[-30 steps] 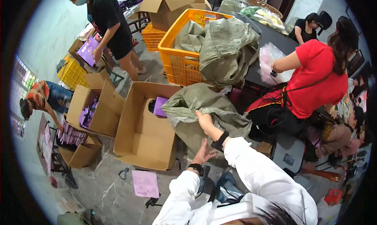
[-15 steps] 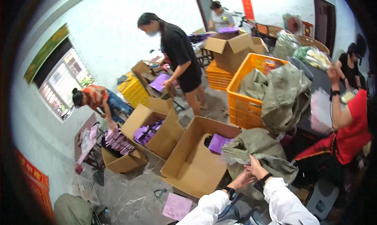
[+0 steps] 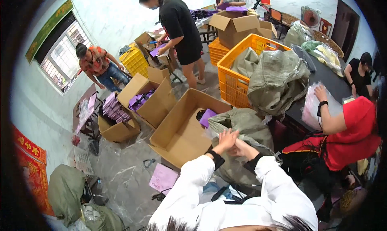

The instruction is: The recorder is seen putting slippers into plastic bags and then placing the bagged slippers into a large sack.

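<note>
My two hands meet above the near side of a grey-green woven sack that stands beside a large open cardboard box. My left hand is closed, its fingers pressed together and crossing over my right hand. What it grips, if anything, does not show. The fingers of my right hand are mostly covered by the left. Inside the cardboard box, a purple packet and something black lie against the sack. On the floor to the left is a pink printed bag.
An orange crate with bulging sacks stands beyond. Boxes of purple and pink goods are at the left. A co-worker in red handles clear plastic bags at the right. Green sacks lie at the lower left. Other people work behind.
My view has tilted down and shifted. My hands have come closer together, the left now over the right. The person at the left has straightened up; the co-worker in red has lowered a hand onto the plastic bags.
</note>
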`<state>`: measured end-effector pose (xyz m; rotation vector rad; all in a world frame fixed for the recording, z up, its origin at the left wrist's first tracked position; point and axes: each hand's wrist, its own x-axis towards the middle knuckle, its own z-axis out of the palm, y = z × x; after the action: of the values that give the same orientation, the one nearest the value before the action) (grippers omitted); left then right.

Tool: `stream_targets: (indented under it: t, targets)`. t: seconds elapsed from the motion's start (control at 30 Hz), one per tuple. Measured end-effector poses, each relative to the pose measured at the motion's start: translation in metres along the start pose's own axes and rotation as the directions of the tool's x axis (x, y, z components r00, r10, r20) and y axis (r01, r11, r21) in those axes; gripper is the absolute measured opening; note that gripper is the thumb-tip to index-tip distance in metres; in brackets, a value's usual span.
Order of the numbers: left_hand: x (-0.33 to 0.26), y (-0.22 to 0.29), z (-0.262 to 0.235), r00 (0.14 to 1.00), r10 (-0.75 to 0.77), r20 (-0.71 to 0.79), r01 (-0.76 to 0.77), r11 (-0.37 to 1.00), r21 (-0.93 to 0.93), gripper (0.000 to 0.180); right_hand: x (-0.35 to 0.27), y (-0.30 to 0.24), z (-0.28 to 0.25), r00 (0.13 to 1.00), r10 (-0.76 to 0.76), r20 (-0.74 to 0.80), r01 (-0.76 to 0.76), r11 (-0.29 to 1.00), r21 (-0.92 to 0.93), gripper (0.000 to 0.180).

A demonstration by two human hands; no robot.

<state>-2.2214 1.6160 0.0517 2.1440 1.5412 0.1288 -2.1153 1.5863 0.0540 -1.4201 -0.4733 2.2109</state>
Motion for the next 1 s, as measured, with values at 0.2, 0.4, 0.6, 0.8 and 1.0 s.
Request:
stream_targets:
  t: [0.2,0.4,0.6,0.8,1.0]
  targets:
    - [0.012,-0.061,0.065,0.990,0.076,0.117,-0.055,0.983,-0.172,0.051,-0.061,-0.025,-0.014,0.912,-0.341,0.226,0.395,0.589,-0.705,0.028]
    - [0.009,0.029,0.005,0.968,0.210,-0.136,-0.146,0.914,0.379,0.052,-0.079,-0.069,-0.038,0.364,-0.925,0.111,0.142,-0.063,-0.988,0.030]
    - [0.054,0.060,-0.042,0.782,0.611,-0.119,-0.529,0.753,0.392,0.042,-0.055,-0.168,-0.017,0.155,-0.977,0.144,-0.090,-0.159,-0.983,0.062]
    - [0.073,-0.008,-0.029,0.753,0.648,0.112,-0.654,0.756,0.026,0.038,0.001,-0.278,-0.028,0.029,-0.969,-0.245,-0.531,0.192,-0.825,0.090]
    - [0.098,-0.085,-0.066,0.738,0.639,0.217,-0.517,0.741,-0.428,0.030,0.015,-0.283,-0.133,0.459,-0.845,-0.275,-0.636,-0.097,-0.765,0.015]
